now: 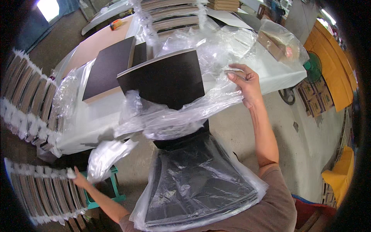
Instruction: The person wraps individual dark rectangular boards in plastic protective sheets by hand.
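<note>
My right hand [247, 83] pinches the gathered edge of a clear plastic bag [185, 118] above the table's front edge. The bag spreads around the lower part of a thick black board pack [166, 79], which tilts upright. Down at the left, my left hand [80, 178] is at the end of a row of plastic-wrapped packs [48, 193]; its fingers look closed at a small whitish bit, only partly visible. Crumpled plastic [106, 160] lies close to that hand. Against my body rests another black pack in clear plastic [197, 181].
Another black pack [108, 69] lies on the plastic-covered table [79, 133]. Wrapped stacks stand at the left [29, 91] and at the back [176, 15]. A tape roll [115, 24], a bagged brown box [272, 44] and a green stool [116, 189] are around.
</note>
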A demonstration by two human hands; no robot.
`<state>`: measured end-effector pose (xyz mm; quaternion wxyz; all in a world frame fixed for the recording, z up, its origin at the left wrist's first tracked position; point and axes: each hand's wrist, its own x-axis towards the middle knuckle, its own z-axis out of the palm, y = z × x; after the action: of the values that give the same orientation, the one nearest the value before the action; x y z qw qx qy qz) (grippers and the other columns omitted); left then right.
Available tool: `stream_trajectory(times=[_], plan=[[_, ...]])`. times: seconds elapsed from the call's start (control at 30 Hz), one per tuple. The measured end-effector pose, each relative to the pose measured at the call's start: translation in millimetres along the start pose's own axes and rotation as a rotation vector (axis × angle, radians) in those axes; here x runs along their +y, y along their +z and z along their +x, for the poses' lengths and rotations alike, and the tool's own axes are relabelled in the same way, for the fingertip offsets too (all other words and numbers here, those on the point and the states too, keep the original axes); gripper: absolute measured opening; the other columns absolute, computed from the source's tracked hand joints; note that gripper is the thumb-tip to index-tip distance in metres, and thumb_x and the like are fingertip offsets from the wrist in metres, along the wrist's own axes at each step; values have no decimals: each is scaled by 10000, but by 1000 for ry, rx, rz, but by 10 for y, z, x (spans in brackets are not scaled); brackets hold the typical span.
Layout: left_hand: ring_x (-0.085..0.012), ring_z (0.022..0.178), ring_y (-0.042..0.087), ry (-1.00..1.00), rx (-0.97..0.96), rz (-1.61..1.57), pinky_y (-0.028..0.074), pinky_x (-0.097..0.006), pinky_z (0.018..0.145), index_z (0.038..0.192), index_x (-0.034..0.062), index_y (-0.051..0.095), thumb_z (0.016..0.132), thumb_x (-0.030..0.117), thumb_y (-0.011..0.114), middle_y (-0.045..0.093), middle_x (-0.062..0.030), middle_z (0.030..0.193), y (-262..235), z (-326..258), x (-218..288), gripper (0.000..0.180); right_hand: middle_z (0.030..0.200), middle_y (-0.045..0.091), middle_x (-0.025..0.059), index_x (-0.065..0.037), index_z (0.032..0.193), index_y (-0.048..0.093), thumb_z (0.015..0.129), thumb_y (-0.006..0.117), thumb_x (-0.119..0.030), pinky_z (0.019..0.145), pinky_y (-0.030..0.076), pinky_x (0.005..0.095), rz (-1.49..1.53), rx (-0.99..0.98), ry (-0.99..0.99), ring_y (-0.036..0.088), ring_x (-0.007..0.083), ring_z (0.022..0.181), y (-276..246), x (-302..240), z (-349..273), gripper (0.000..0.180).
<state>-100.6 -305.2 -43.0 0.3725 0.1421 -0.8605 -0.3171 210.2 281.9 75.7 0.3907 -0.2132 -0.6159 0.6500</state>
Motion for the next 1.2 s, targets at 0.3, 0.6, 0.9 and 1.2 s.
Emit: stream_trajectory(times=[0.3,0.6,0.9,1.2], plan=[[-189,935,510,203,-699,-467,401,-317,805,1069,15,518,647,226,709,534,-102,1067,25,-1508,2837,509,753,623,73,4,794,587,675,651,9,680,456,225,153,-212,-180,579,99,752,743,-40,-209,136],[-70,644,534,125,-1387,-1332,438,-204,567,904,4,599,673,72,684,603,-26,785,-277,-2426,3860,256,720,614,54,4,860,544,719,618,4,562,423,192,133,-188,-73,543,69,638,958,-59,-316,159],[-80,660,543,-260,-1514,-1238,429,-199,596,893,14,604,687,85,682,604,-18,743,-115,-2371,3702,231,788,607,62,7,898,522,717,623,-7,586,427,192,-29,-279,-96,548,79,683,895,1,-298,208],[-72,634,530,-214,-1438,-1256,423,-190,551,912,19,588,697,82,675,589,-21,749,-194,-2424,3724,240,782,608,94,5,913,538,680,646,18,637,445,209,270,-134,32,574,115,716,852,69,-322,257]])
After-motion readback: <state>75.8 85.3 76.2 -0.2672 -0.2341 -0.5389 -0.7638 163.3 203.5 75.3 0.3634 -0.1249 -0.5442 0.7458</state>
